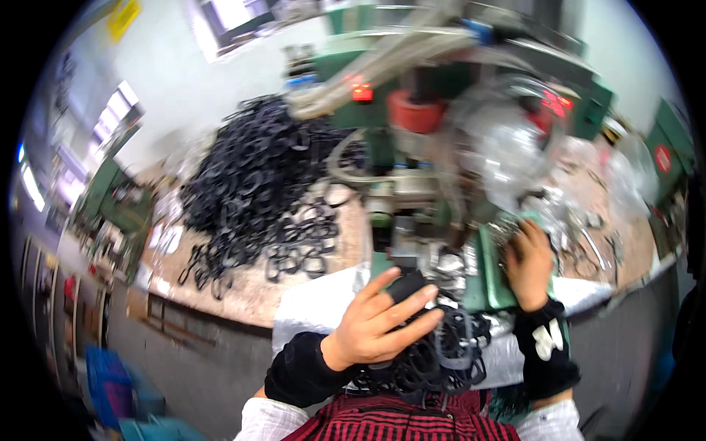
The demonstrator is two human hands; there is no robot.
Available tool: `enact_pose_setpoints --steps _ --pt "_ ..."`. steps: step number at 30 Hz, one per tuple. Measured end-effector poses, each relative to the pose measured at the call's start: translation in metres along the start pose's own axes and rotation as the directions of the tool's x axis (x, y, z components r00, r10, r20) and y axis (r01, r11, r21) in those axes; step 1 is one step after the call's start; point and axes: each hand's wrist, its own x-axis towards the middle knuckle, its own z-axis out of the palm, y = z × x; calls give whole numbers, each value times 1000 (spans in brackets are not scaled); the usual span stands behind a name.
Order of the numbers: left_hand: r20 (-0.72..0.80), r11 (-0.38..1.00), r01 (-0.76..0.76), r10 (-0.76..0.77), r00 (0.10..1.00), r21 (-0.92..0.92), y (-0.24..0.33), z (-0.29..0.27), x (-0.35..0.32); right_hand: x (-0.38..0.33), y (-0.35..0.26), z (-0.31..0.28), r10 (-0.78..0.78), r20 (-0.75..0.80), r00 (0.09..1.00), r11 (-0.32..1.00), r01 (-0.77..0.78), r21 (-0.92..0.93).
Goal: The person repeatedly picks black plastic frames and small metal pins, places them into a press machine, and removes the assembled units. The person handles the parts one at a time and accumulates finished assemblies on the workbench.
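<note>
Left hand (pixel 386 323): fingers partly spread, back of hand up. A black piece (pixel 406 285) sits among the fingers; blur leaves it unclear whether it is gripped or worn as a finger cover, so grip not established. Right hand (pixel 531 266): fingers loosely curled at the green tray (pixel 497 275); fingertips hidden, so cannot tell whether anything is held.

Location of the black loops: a tangled heap (pixel 460 345) below and beside the left hand, just in front of the torso; a much larger pile (pixel 254 169) on the bench (pixel 243 303), left of the green machine (pixel 381 151).

Progress, judged from layout: plenty of loops in both places; finished and unfinished cannot be separated, so the remaining count is open.

Pose: left forearm enters from below, angled up and right, hand before the machine. Right forearm nearly upright, hand farther forward. Beyond it: clear plastic bag (pixel 507 158), motion-blurred.
</note>
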Motion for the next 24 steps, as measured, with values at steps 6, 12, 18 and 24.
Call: enact_pose_setpoints --steps 6,12,18,24 --pt "-396 841 514 -420 817 167 -133 -6 -8 -26 15 -8 168 -33 985 985 -166 54" --pt "-107 429 613 -756 646 664 -234 75 -10 -11 17 7 244 1 970 915 -231 330" --pt "290 697 436 -667 687 570 -301 78 -54 -35 13 -6 493 81 866 710 -454 538" --pt "384 830 396 -539 750 392 -248 -7 -79 -85 15 -32 590 12 807 652 -485 583"
